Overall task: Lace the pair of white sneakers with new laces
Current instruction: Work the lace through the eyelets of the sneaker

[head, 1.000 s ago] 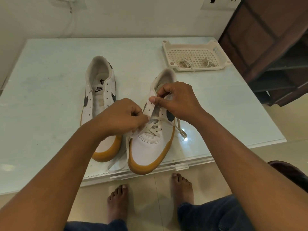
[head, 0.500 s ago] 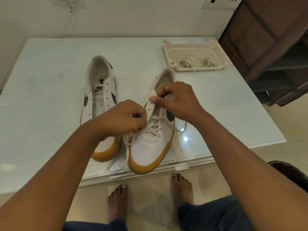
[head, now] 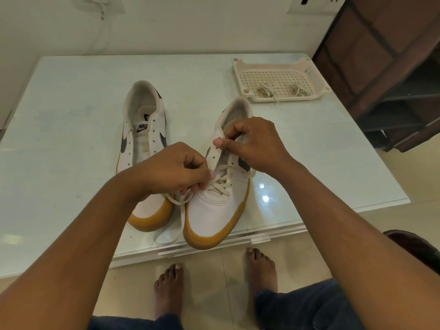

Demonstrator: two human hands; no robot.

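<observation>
left sneaker [head: 142, 148] tongue: "NIKE" | right sneaker [head: 214, 210] | left hand [head: 176, 170] pinches lace [head: 181, 201]

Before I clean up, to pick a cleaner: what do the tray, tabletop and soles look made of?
Tray: cream plastic, matte, moulded grid of holes. Tabletop: likely glass, glossy, with bright reflections and a clear edge. Soles: probably gum rubber, smooth tan.
</observation>
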